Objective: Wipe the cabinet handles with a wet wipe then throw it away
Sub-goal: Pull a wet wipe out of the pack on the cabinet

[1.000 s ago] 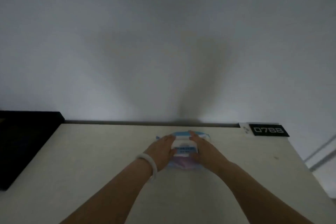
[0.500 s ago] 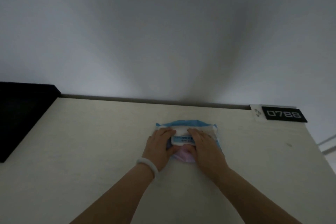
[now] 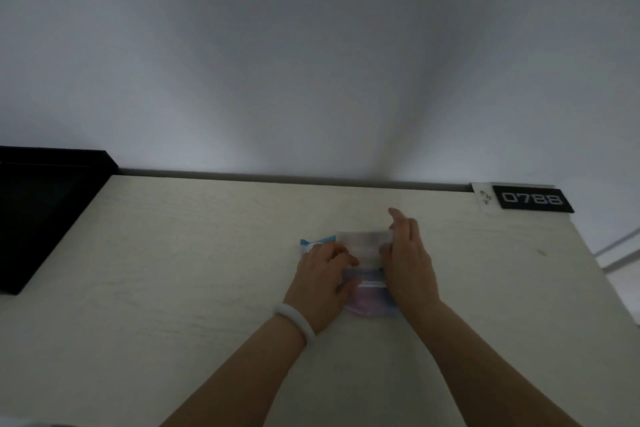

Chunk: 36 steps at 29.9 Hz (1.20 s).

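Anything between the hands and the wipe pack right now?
Nothing visible. Both hands are already on the wet wipe pack lying on the tabletop: the left hand presses its left side, and the right hand is at its right edge, where the translucent flap appears peeled back. No wipe is out yet.

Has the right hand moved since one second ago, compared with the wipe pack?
Yes. The right hand has shifted from the top of the wipe pack to its right edge, fingers now lifted toward the number plate.

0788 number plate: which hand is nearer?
Right. The right hand is on the wipe pack's right side, toward the number plate at the far right corner; the left hand is on the pack's far side.
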Tool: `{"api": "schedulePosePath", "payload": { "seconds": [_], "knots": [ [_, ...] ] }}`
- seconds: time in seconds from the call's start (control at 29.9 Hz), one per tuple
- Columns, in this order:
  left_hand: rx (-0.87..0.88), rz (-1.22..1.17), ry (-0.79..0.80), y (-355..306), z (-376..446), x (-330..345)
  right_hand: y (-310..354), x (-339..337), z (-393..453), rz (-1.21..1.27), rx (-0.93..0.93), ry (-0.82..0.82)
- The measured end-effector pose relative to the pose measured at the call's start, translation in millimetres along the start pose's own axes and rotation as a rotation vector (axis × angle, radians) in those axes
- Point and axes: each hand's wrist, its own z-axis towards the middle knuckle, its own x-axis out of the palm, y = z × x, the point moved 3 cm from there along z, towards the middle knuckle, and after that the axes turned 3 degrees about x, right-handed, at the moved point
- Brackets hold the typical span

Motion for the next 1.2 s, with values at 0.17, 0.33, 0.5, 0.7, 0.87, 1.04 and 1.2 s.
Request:
{"api": "schedulePosePath", "payload": {
  "seconds": [0.17,0.33,0.5,0.7,0.87,1.04,1.2],
  "knots": [
    [-0.076,0.097,0.211,2,17,13,-12,-2,-32,0.090,-0.062,0.022],
    [-0.225,0.088,0.298,0,25,14,-18,0,-40,0.172,0.045,0.011],
    [-0.286,0.080,0.391,-1,34,12,-17,2,-36,0.071,0.014,0.086],
    [-0.318,0.020,0.315,0,26,15,-7,8,-26,0.139,0.115,0.087],
    [-0.320,-0.011,0.277,-3,19,14,-10,13,-33,0.192,0.176,0.032],
    [-0.319,-0.070,0.160,-4,15,13,-6,16,-36,0.344,0.169,0.111],
    [-0.358,-0.216,0.011,-2,8,10,-13,14,-35,0.149,0.018,0.059]
  ]
}}
